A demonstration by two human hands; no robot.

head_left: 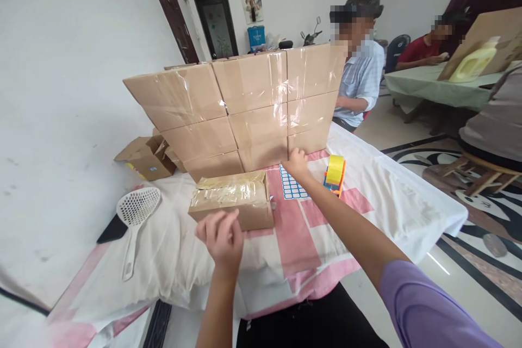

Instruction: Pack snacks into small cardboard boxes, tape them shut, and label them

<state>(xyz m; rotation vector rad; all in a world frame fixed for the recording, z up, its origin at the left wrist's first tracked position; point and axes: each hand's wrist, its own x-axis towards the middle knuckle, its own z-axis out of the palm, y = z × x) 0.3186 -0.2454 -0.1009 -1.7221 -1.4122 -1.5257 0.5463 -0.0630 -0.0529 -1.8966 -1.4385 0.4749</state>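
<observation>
My left hand (222,236) hovers in front of a small taped cardboard box (253,215), its fingers loosely bent and apart, nothing visible in them. My right hand (297,163) reaches forward to the far edge of a sheet of blue-edged labels (293,189). Its thumb and finger close on the sheet's upper corner, close to the foot of a stack of cardboard boxes (256,84). The hand and forearm hide part of the sheet. To the right of that forearm stands a tape dispenser with yellow tape (335,169).
A white slotted skimmer (138,206) lies at the left on the cloth-covered table (391,196). Behind it is an open carton (149,157). One person (361,70) sits beyond the stack; others sit by another table (428,81) with a yellow bottle (475,62).
</observation>
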